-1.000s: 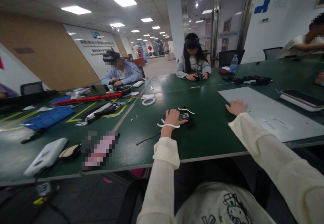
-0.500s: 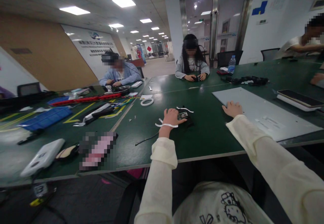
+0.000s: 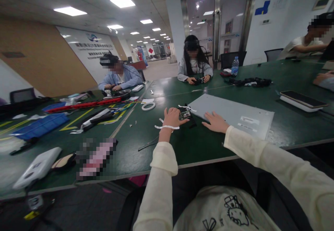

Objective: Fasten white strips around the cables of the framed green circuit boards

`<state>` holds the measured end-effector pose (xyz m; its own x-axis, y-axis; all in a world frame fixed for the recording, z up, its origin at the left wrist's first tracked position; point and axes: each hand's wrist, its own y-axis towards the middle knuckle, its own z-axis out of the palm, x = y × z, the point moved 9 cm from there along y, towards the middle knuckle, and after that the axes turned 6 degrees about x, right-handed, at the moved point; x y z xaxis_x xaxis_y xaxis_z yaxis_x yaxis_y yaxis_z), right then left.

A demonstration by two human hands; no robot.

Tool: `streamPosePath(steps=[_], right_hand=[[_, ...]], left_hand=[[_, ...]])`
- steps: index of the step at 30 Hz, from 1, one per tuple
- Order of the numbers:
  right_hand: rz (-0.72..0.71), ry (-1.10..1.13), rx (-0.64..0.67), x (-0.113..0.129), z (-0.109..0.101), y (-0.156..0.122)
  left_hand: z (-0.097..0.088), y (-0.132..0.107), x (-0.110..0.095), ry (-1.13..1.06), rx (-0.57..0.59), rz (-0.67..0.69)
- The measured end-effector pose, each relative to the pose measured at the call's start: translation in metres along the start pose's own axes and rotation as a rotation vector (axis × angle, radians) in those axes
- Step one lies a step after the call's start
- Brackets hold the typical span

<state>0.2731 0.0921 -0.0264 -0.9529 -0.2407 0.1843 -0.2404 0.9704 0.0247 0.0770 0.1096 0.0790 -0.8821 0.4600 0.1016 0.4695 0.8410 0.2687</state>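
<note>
My right hand [image 3: 216, 122] lies with fingers spread on the near left edge of a flat grey panel [image 3: 227, 111], which has white label strips on it. To its left, my left hand [image 3: 172, 118] rests palm down, thumb stretched out, beside a small black device with an exposed circuit board [image 3: 185, 113]. The hand partly covers this device, and they seem to touch. A white strip [image 3: 171, 127] crosses my left wrist, and another white strip [image 3: 187, 109] lies by the board. A thin black cable [image 3: 148, 144] runs out from under that wrist.
A white tape ring [image 3: 148, 106] lies beyond my left hand. On the left are a blue tray [image 3: 40, 126], a white power bank-like box [image 3: 38, 168] and a pixelated pink item [image 3: 97, 158]. A phone on a white box [image 3: 302, 100] lies right. Co-workers sit across the table.
My right hand has pulled the grey panel leftward and turned it, so its left corner now lies close to the circuit board device. My left hand stays at the device. The view has shifted slightly.
</note>
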Motion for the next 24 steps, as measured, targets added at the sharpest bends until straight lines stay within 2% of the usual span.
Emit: streamPosePath(steps=[4, 7, 12, 20, 24], right_hand=[[-0.247, 0.047, 0.016, 0.055, -0.004, -0.021], [-0.367, 0.072, 0.027, 0.078, -0.006, -0.035], [-0.502, 0.077, 0.068, 0.097, -0.007, -0.044], [-0.689, 0.108, 0.155, 0.118, -0.010, -0.052], [-0.800, 0.180, 0.169, 0.127, -0.015, -0.062]], left_hand=[[-0.016, 0.000, -0.002, 0.011, -0.028, 0.011], [-0.030, 0.000, -0.004, 0.020, -0.073, 0.030], [-0.041, 0.006, -0.010, 0.037, -0.102, 0.055], [-0.039, 0.014, -0.019, 0.070, -0.092, 0.082], [-0.032, 0.016, -0.025, 0.067, -0.050, 0.105]])
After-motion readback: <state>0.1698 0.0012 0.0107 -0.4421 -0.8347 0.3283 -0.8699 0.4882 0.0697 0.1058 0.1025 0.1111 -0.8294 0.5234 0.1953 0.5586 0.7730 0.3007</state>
